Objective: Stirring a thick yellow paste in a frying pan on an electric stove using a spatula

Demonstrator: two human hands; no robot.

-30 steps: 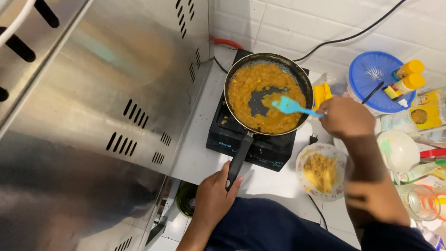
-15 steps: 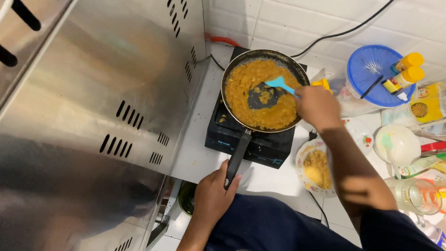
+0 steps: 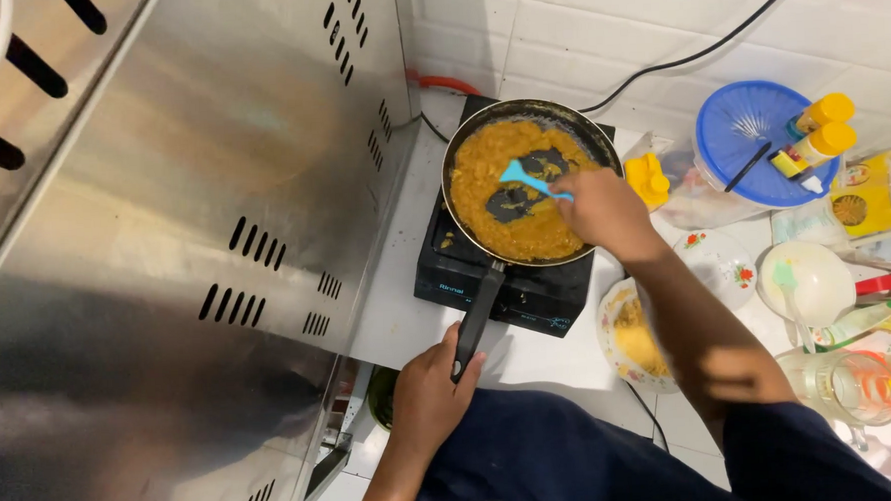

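Orange paste (image 3: 483, 194), thick and wet, filled most of the pan (image 3: 601, 148), which sat on a black single-burner stove (image 3: 527, 292) against the tiled wall. Two dark patches of bare pan bottom showed where the paste had been scraped aside, so it seemed dense enough to hold its shape instead of flowing back. The right hand (image 3: 604, 211) was closed around the handle of a blue spatula (image 3: 525, 179), whose blade lay in the middle of the paste beside those patches. The spatula looked like silicone: soft at the edge, light, and likely to bend under a heavy scrape. The left hand (image 3: 430, 396) was wrapped around the end of the long black pan handle (image 3: 478, 314), which reached off the stove toward the person. That handle looked like the only sound place to hold, since the metal rim would probably be hot. Loaded with paste, the pan would likely be front-heavy and want a firm grip at the handle. A plate (image 3: 615, 358) with a little yellow food stood just beside the stove, under the right forearm. A blue lid (image 3: 751, 132) with yellow bottles (image 3: 819, 129) on it lay well to the right, and a steel panel (image 3: 215, 241) rose on the left.
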